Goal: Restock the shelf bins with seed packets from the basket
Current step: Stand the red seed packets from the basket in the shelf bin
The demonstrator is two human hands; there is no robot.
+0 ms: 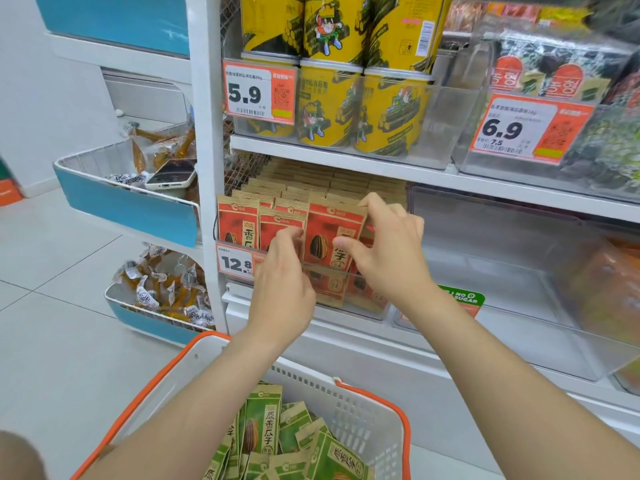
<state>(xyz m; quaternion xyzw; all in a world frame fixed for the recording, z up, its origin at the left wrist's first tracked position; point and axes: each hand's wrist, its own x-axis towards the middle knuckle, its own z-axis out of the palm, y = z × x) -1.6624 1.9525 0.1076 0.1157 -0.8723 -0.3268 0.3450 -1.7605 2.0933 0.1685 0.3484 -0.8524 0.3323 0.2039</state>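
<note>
Red seed packets (pixel 239 223) stand in rows in a clear shelf bin (pixel 325 311) on the middle shelf. My right hand (pixel 384 251) grips the front red packet (pixel 329 233) at its right edge, thumb on its face. My left hand (pixel 282 278) reaches to the left side of the same packet, fingers curled at its edge. Below, a white basket (pixel 349 403) with orange handles holds several green seed packets (pixel 263 424).
An empty clear bin (pixel 502 271) sits to the right of the red packets. Yellow cans (pixel 388 112) fill the shelf above, behind price tags 5.9 (pixel 258 93) and 6.9 (pixel 526 129). On the left, blue wire bins (pixel 131 209) hold snacks and a phone (pixel 171 174).
</note>
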